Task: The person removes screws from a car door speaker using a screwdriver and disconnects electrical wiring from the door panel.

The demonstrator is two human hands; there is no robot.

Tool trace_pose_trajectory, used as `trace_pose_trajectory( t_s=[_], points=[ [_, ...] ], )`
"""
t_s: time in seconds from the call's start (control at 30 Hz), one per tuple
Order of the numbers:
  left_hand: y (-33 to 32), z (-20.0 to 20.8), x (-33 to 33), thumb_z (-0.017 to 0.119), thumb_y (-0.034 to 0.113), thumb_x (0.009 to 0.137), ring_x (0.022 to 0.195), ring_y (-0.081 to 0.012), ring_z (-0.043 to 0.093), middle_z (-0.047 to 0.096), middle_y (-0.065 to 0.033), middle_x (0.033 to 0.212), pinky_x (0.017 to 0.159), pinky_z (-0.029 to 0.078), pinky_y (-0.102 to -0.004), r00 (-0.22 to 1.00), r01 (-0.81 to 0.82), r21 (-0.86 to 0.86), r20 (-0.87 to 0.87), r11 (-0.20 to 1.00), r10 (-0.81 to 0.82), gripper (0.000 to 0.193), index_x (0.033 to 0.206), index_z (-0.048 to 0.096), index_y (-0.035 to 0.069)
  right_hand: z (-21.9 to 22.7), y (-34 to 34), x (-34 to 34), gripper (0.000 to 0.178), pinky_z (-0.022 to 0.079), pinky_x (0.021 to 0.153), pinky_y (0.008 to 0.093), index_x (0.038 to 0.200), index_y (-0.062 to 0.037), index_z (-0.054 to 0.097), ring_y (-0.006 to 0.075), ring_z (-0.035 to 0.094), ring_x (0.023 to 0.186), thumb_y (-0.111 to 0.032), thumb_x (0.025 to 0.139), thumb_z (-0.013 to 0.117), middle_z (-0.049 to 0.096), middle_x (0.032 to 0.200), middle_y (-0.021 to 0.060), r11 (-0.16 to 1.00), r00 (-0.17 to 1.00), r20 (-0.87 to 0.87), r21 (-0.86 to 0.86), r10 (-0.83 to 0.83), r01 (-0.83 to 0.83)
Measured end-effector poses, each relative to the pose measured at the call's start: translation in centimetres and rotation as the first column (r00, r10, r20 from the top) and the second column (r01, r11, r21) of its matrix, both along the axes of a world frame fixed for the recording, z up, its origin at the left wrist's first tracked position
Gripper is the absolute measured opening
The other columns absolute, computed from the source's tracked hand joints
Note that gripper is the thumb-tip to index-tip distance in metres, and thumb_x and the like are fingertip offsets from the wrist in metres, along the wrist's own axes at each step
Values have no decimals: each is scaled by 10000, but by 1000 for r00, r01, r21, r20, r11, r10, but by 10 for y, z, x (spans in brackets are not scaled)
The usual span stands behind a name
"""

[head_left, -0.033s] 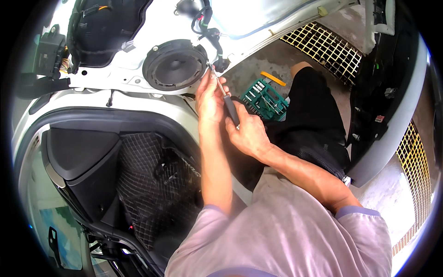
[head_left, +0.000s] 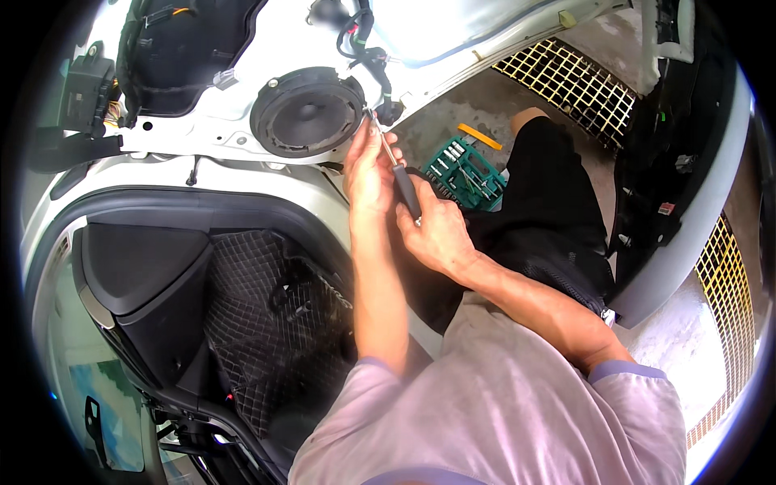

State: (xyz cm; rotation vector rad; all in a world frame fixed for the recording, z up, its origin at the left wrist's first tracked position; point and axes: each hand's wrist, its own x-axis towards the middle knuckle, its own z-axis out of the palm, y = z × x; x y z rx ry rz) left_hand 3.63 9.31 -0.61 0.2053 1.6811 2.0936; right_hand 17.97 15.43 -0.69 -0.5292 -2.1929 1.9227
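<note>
Black-handled driver (head_left: 406,191): state its position and any change.
No clear change from the preceding picture. It remains angled toward the right edge of the round door speaker (head_left: 309,113), so the working position is maintained; tip contact cannot be confirmed.
And the hands?
Right hand (head_left: 439,230): wrapped around the driver's handle. Left hand (head_left: 372,176): raised beside the driver's shaft, near the speaker edge; whether it grips anything cannot be told. Green socket-set case (head_left: 484,166): on the floor (head_left: 424,103), rightward.
</note>
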Motion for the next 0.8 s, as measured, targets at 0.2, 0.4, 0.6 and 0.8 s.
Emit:
trace_pose_trajectory(
  t_s=[0.2,0.4,0.6,0.8],
  points=[
    [-4,-3,-6,561,217,968,687,-151,566,594,-39,872,618,470,-295,999,3,76,47,997,-7,382,1330,502,111,-2,3,-5,487,502,741,513,1294,-6,425,452,639,747,-186,860,552,628,738,280,998,1000,-27,56,-1,3],
    [-1,-2,-5,554,233,971,691,-151,562,587,-30,868,625,464,-292,999,15,81,45,997,-19,382,1331,499,118,-4,3,-5,472,505,703,515,1272,9,437,444,637,698,-172,853,558,626,714,269,990,999,-35,138,-5,9],
    [-8,-3,-8,546,228,975,695,-155,562,588,-35,874,634,472,-301,998,12,98,58,995,-18,370,1316,504,92,-1,-9,-8,477,524,616,484,1259,25,450,398,645,634,-142,829,572,636,705,232,940,997,-68,334,-43,63],
    [-5,-8,-2,532,242,982,729,-172,567,598,-57,875,676,501,-338,994,14,153,103,988,-31,369,1240,539,-21,-6,-5,-10,545,475,414,288,1129,100,559,158,582,466,-94,622,610,548,584,29,519,972,-225,824,-69,228]
  ],
)
